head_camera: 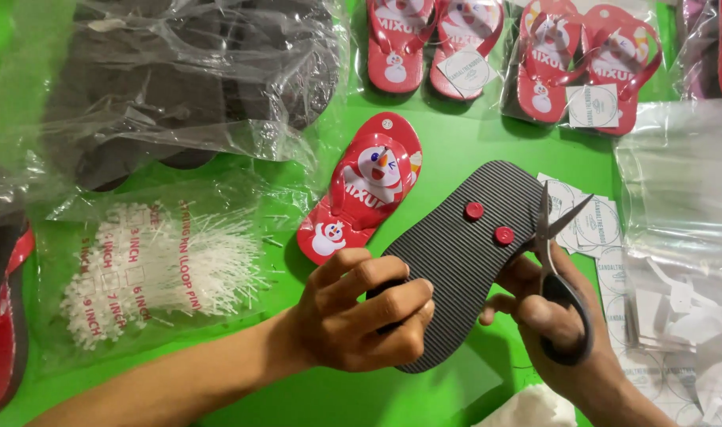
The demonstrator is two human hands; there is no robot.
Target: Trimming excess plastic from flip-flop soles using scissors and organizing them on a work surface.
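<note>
Your left hand [361, 312] wraps its fingers around the upturned black sandal [464, 245], steadying its sole. Your right hand [555, 312] grips open scissors [557, 237] beside the red plugs [488, 223].

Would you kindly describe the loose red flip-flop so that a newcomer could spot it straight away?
Start at the green table and find its middle, just above the left hand. The loose red flip-flop lies there face up with a snowman picture. Unlike the bagged red pairs along the far edge, it is single and unwrapped.

Red sandal [361, 190] beside bare green table [456, 134]
</note>
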